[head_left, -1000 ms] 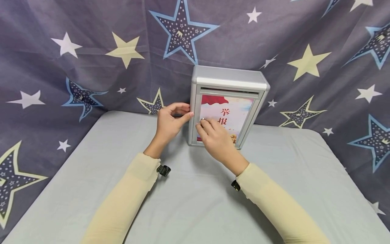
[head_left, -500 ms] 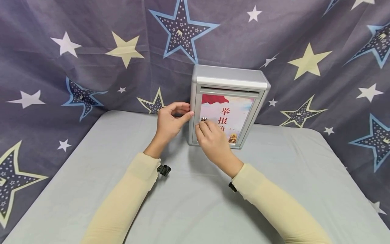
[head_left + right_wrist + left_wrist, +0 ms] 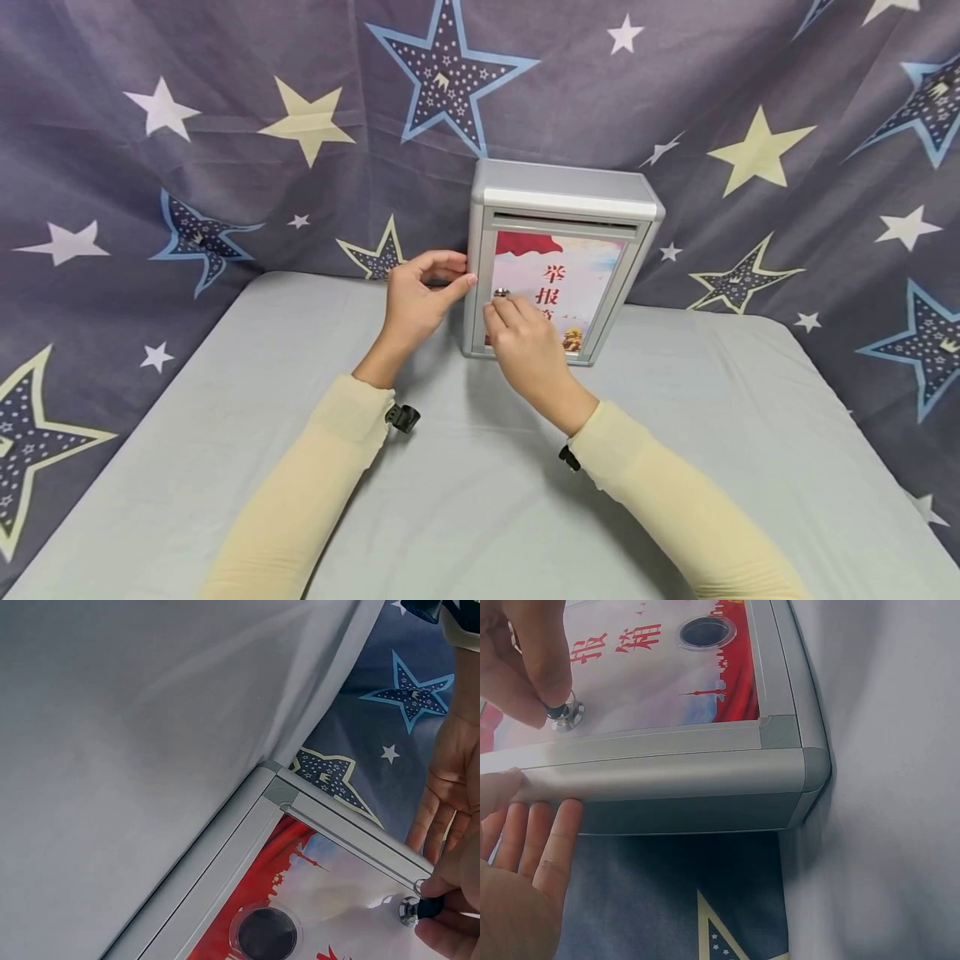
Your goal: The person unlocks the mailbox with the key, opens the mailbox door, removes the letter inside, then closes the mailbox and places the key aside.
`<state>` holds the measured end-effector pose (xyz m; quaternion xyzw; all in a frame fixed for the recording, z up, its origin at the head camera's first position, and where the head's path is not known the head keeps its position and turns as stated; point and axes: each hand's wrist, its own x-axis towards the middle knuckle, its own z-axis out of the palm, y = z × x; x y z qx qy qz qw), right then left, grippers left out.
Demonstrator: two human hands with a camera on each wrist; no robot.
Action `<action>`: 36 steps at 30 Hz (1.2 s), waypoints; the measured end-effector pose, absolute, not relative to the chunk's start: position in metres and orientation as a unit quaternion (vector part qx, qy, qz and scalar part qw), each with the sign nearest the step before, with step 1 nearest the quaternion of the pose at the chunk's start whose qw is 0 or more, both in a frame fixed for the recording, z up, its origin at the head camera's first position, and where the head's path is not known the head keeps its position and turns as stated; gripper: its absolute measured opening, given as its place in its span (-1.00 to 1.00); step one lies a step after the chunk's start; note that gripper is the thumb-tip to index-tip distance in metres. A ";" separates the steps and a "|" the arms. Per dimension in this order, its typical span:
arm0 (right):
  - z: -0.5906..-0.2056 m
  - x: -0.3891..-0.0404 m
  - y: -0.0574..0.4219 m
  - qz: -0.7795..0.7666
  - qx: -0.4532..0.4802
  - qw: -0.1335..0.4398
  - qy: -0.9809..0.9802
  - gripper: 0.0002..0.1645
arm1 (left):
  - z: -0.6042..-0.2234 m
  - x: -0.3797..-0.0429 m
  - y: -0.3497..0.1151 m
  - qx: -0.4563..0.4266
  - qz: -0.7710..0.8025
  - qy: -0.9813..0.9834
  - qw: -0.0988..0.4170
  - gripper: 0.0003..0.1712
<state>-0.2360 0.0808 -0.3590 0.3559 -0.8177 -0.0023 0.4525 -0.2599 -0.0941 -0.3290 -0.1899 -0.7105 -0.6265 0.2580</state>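
A silver metal box (image 3: 568, 185) with a slot and a printed front panel (image 3: 637, 682) stands upright against the curtain. My right hand (image 3: 531, 343) pinches a black-headed key (image 3: 430, 907) between thumb and fingers. The key sits at the round chrome lock (image 3: 570, 718) near the panel's left side; its blade is hidden. At the box's left side, my left hand (image 3: 418, 302) lays its thumb on the front edge, and its extended fingers (image 3: 561, 840) touch the side wall. A small ring (image 3: 418, 886) hangs by the key head.
A pale grey cloth (image 3: 450, 517) covers the table under the box. Behind and beside it hangs a dark curtain (image 3: 247, 167) with stars. Low on the box's panel is a round dark window (image 3: 268, 934). Each wrist wears a black camera, such as the left camera (image 3: 403, 418).
My right hand has shifted slightly down and left and turned a little at the lock, exposing more of the lock and printed panel. The left hand and box stay in place.
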 end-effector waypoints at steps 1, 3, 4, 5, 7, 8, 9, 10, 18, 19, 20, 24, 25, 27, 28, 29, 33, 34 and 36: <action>-0.359 -0.236 0.081 0.000 0.354 0.453 -0.818 -0.82 | -0.329 -0.260 -0.094 -0.190 -0.627 -0.711 0.258 -0.73; -0.359 -0.236 0.081 0.002 0.351 0.455 -0.819 -0.82 | -0.329 -0.260 -0.094 -0.190 -0.627 -0.710 0.257 -0.73; -0.359 -0.236 0.081 0.005 0.350 0.455 -0.819 -0.82 | -0.329 -0.260 -0.093 -0.191 -0.627 -0.710 0.258 -0.73; -0.360 -0.236 0.081 0.010 0.350 0.455 -0.819 -0.82 | -0.329 -0.260 -0.093 -0.191 -0.626 -0.710 0.259 -0.73; -0.360 -0.236 0.081 0.032 0.344 0.451 -0.823 -0.82 | -0.329 -0.261 -0.093 -0.191 -0.625 -0.711 0.260 -0.74; -0.360 -0.236 0.080 0.050 0.339 0.448 -0.826 -0.81 | -0.329 -0.260 -0.093 -0.192 -0.625 -0.711 0.259 -0.74; -0.359 -0.236 0.080 0.071 0.334 0.444 -0.829 -0.81 | -0.329 -0.260 -0.093 -0.192 -0.624 -0.711 0.259 -0.74; -0.359 -0.236 0.080 0.091 0.328 0.439 -0.832 -0.80 | -0.329 -0.261 -0.093 -0.192 -0.625 -0.711 0.258 -0.74; -0.356 -0.238 0.081 0.200 0.309 0.399 -0.840 -0.81 | -0.347 -0.281 -0.096 -0.187 -0.629 -0.711 0.253 -0.71; -0.355 -0.238 0.081 0.212 0.307 0.394 -0.840 -0.82 | -0.348 -0.283 -0.096 -0.187 -0.630 -0.710 0.252 -0.71; -0.354 -0.238 0.081 0.224 0.304 0.390 -0.840 -0.83 | -0.350 -0.284 -0.097 -0.188 -0.631 -0.709 0.252 -0.70; -0.352 -0.238 0.081 0.248 0.290 0.376 -0.844 -0.86 | -0.351 -0.286 -0.099 -0.193 -0.632 -0.706 0.254 -0.70; -0.352 -0.238 0.081 0.254 0.287 0.372 -0.846 -0.87 | -0.352 -0.286 -0.100 -0.195 -0.632 -0.705 0.255 -0.71; -0.351 -0.238 0.081 0.269 0.279 0.362 -0.848 -0.88 | -0.352 -0.287 -0.100 -0.198 -0.630 -0.705 0.257 -0.72; -0.351 -0.238 0.081 0.277 0.275 0.358 -0.848 -0.88 | -0.352 -0.287 -0.101 -0.200 -0.629 -0.706 0.257 -0.72; -0.351 -0.239 0.081 0.286 0.271 0.354 -0.848 -0.88 | -0.352 -0.287 -0.101 -0.201 -0.628 -0.707 0.257 -0.72; -0.351 -0.241 0.081 0.321 0.261 0.352 -0.840 -0.89 | -0.352 -0.287 -0.100 -0.203 -0.628 -0.707 0.254 -0.72; -0.351 -0.241 0.081 0.332 0.258 0.350 -0.837 -0.89 | -0.352 -0.287 -0.100 -0.204 -0.628 -0.706 0.254 -0.72; -0.351 -0.243 0.081 0.361 0.250 0.344 -0.830 -0.90 | -0.351 -0.286 -0.100 -0.204 -0.631 -0.704 0.253 -0.72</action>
